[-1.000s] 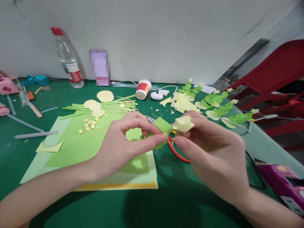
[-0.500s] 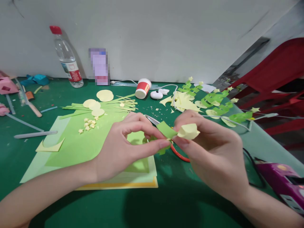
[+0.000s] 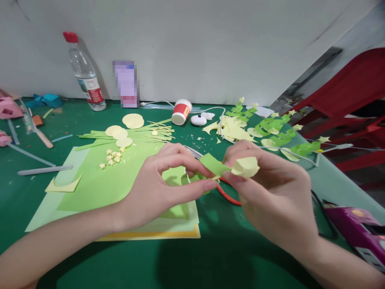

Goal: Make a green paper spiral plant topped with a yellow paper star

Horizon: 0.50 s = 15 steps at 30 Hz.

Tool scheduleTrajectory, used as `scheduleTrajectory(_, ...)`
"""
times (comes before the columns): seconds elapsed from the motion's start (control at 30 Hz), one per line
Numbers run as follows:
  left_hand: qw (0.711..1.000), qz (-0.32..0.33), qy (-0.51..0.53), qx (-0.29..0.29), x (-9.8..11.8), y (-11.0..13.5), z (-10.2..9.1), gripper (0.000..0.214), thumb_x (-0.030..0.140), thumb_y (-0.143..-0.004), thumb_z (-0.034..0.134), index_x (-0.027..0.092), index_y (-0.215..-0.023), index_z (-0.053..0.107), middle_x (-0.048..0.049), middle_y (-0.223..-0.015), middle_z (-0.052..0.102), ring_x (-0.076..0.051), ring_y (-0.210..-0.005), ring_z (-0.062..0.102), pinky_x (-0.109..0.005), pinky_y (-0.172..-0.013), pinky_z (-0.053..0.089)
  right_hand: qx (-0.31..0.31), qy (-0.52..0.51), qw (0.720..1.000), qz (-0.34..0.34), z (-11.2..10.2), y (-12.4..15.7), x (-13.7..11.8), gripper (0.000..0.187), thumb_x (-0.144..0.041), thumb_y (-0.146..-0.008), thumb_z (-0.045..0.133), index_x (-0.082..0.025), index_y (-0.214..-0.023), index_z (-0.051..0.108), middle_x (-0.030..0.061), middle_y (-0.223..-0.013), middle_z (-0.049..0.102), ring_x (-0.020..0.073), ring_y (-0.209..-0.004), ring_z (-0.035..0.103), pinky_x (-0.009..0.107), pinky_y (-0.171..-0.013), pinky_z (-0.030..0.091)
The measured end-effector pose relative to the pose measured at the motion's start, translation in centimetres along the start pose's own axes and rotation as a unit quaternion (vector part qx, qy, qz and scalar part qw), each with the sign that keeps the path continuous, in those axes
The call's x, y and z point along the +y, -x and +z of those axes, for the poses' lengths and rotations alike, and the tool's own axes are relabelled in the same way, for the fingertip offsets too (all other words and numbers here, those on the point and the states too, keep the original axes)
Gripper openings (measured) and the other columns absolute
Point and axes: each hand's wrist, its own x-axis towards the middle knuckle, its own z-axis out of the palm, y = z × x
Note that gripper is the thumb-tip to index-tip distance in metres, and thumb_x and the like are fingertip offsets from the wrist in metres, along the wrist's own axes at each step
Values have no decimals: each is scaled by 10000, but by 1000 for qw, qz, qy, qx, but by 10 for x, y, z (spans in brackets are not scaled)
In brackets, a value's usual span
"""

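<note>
My left hand (image 3: 153, 188) is closed in a pinch, thumb and fingertips on the near end of a green paper strip (image 3: 212, 163). In my right hand (image 3: 275, 192), also closed, the fingers grip a pale yellow folded paper star (image 3: 245, 166), seen nearly edge-on, where it meets the strip. A thin yellowish stem shows between the two pinches. Part of the green paper is hidden behind my left fingers. Under the hands lie red-handled scissors (image 3: 229, 197), partly covered.
Green paper sheets (image 3: 96, 188) bear several small yellow stars (image 3: 113, 157) and paper circles (image 3: 133, 121). Finished-looking leafy sprigs (image 3: 275, 126) lie right. Behind stand a water bottle (image 3: 88, 84), a phone (image 3: 126, 84) and a tipped paper cup (image 3: 181, 112). A purple power strip (image 3: 355, 228) sits at right.
My right hand has shifted slightly right with the yellow star, and more of the thin stem shows between the hands. My left hand has moved slightly right too.
</note>
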Motion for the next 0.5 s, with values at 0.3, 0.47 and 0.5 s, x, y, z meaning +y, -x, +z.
scheduleTrajectory(0.3, 1000, -5, -22, -12, 0, -3, -2, 53, 228, -752, 673, 214, -701, 677, -10, -711, 591, -154, -809, 546, -314, -750, 418, -11, -41, 995, 91, -3, -6, -1, 133, -148, -781, 592, -235, -681, 596, -25, -680, 485, 70, -571, 401, 201, -474, 343)
scheduleTrajectory(0.47, 1000, -21, -3, -5, 1, -3, -3, 74, 220, -760, 665, 207, -687, 663, 2, -735, 619, -131, -778, 551, -298, -748, 423, 0, -52, 994, 94, -3, -6, -2, 85, -180, -726, 657, -261, -725, 631, -26, -678, 478, 86, -606, 412, 212, -514, 356)
scheduleTrajectory(0.5, 1000, -22, 0, -2, 1, -3, -3, 74, 218, -760, 666, 209, -686, 662, 5, -736, 620, -127, -776, 550, -294, -746, 424, 3, -54, 994, 94, -3, -5, -2, 94, -175, -719, 660, -264, -739, 638, -24, -684, 481, 89, -607, 410, 217, -517, 357)
